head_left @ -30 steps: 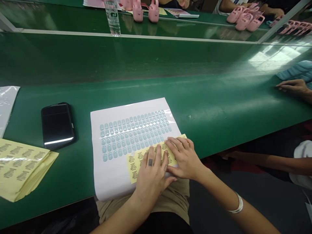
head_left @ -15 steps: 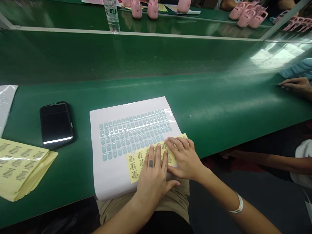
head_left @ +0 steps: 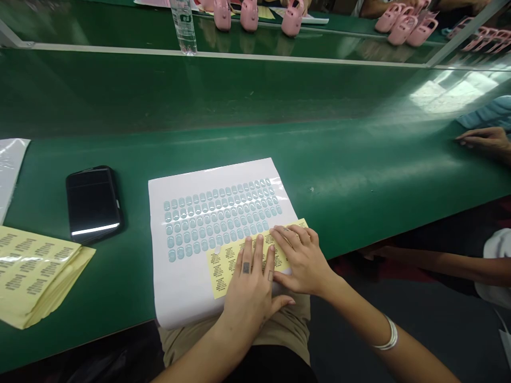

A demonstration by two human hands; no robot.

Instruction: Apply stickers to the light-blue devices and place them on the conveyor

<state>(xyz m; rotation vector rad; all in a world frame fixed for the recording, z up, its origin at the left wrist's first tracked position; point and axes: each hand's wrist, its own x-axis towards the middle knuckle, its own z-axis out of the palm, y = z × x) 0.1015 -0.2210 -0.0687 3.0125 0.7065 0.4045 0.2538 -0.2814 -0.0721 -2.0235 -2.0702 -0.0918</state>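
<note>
A white sheet (head_left: 179, 292) with rows of pale blue oval stickers (head_left: 215, 218) lies at the table's front edge, its lower part over my lap. On its lower right rests a yellow label sheet (head_left: 219, 276) with blocks of small dark print. My left hand (head_left: 251, 287) lies flat on the yellow sheet, fingers stretched and thumb out to the right. Beside it my right hand (head_left: 303, 260) is spread over the sheet's right end, fingertips touching it. A small whitish oval piece (head_left: 217, 249) sits at the yellow sheet's upper left edge. Both hands cover part of the print.
A black phone (head_left: 93, 202) and a stack of yellow label sheets (head_left: 35, 276) lie to the left. A water bottle (head_left: 184, 26) and several pink items (head_left: 249, 16) stand on the raised ledge at the back. Another person's hand (head_left: 485, 141) rests at the right.
One pink item on the back ledge has shifted left and nearer, and a hand shows behind it. My own hands and the yellow sheet stay almost still.
</note>
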